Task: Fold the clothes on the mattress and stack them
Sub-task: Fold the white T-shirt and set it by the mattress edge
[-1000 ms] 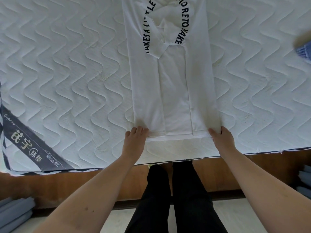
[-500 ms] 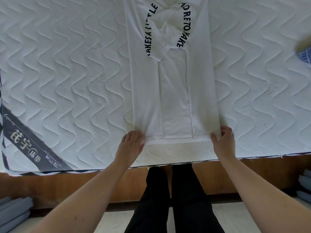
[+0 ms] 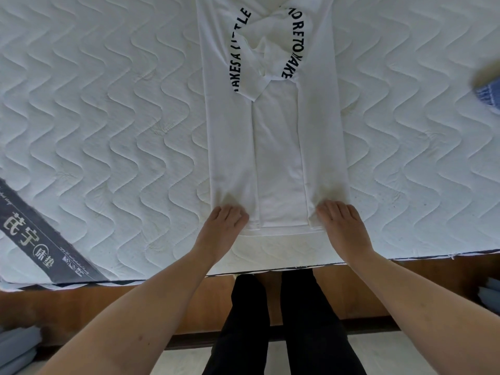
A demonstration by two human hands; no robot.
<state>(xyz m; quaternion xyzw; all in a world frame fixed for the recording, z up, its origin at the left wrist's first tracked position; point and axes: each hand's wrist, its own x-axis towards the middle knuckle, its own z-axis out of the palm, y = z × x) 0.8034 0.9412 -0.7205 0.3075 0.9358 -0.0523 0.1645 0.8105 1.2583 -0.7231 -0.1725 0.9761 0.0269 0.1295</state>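
A white t-shirt (image 3: 278, 158) with black curved lettering lies lengthwise on the quilted white mattress (image 3: 108, 117). Both its sides are folded in to form a long narrow strip, and a sleeve lies crumpled over the print. Its hem is near the mattress's front edge. My left hand (image 3: 220, 228) grips the hem's left corner with curled fingers. At the right corner, my right hand (image 3: 342, 226) grips the hem the same way. The cloth puckers just above both hands.
A blue denim garment (image 3: 489, 93) shows at the right edge of the mattress. A grey label band (image 3: 32, 236) crosses the mattress's front left corner. The wooden bed frame (image 3: 81, 301) runs below, with my legs in black trousers (image 3: 284, 320) against it.
Both hands have moved from beside the hem onto its corners and curled their fingers into the cloth, which now puckers there. The shirt itself lies where it was.
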